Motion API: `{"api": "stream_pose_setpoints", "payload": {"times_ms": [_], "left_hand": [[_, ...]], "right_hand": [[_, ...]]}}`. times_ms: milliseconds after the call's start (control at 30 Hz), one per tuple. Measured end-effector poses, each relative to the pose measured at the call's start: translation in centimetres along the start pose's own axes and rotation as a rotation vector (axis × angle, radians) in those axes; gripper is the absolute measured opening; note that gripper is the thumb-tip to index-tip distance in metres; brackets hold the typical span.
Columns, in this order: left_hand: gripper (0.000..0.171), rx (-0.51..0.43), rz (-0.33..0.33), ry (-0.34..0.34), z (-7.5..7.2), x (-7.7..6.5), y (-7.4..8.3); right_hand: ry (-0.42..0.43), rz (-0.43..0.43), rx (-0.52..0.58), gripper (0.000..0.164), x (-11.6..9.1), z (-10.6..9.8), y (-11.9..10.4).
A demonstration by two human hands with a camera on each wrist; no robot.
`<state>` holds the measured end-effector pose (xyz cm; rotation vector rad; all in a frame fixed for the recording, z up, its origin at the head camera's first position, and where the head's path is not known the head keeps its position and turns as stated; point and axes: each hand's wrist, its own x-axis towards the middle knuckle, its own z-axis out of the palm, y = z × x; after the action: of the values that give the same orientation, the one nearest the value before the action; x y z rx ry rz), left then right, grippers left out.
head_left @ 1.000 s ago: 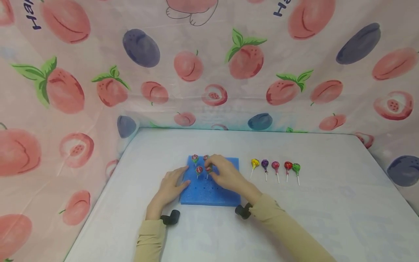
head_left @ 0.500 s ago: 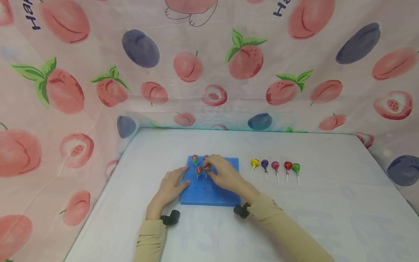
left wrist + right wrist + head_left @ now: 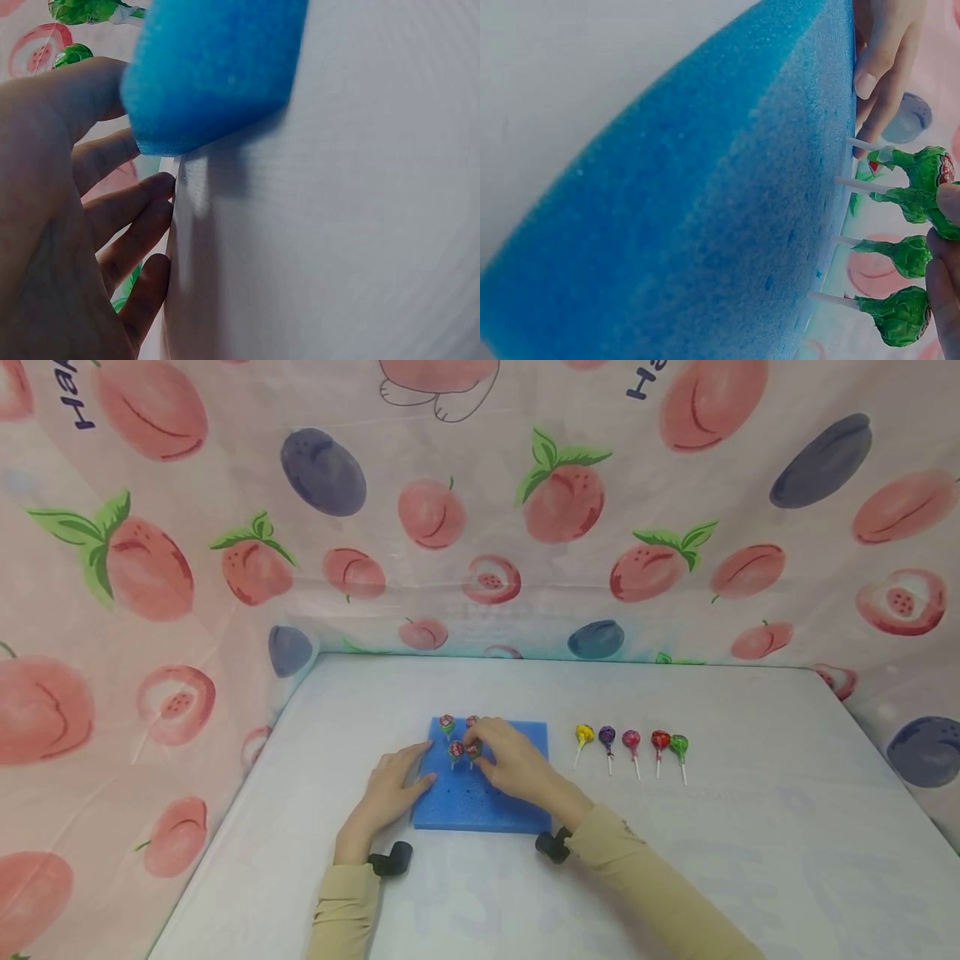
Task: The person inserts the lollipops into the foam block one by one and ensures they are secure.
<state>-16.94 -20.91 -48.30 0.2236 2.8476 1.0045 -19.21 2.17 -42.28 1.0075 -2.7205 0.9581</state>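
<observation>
A blue foam block with small holes lies on the table, and several lollipops in green and red wrappers stand upright in its far left part. My right hand reaches over the block and holds the head of one lollipop between thumb and forefinger. That lollipop's stick meets the foam in the right wrist view, beside another green-wrapped lollipop. At the block's left edge, my left hand rests with its fingers spread, thumb and forefinger against the foam.
Right of the block a row of lollipops lies on the white table: yellow, purple, pink, red and green. A fruit-patterned cloth hangs behind and at the sides.
My right hand and the lollipop at its fingertips have shifted slightly to the left, and the lollipop sits a little lower. The left hand and the block stay in place.
</observation>
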Motion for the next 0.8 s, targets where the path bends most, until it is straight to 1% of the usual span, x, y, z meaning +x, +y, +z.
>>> {"api": "stream_pose_setpoints", "payload": {"times_ms": [267,433,667,800], "left_hand": [[0.058,-0.001,0.001,-0.014,-0.27,-0.06,0.15],[0.058,-0.002,-0.001,-0.015,-0.29,-0.11,0.04],[0.058,-0.002,0.007,-0.018,-0.15,0.00,-0.07],[0.058,-0.009,0.002,-0.021,-0.21,0.02,0.06]], "right_hand": [[-0.005,0.029,0.010,0.030,-0.11,0.05,0.10],[-0.010,0.040,0.014,0.026,-0.17,0.19,0.06],[-0.011,0.028,-0.029,0.023,-0.43,0.49,0.18],[-0.008,0.030,-0.018,0.023,-0.69,0.52,0.30]]}}
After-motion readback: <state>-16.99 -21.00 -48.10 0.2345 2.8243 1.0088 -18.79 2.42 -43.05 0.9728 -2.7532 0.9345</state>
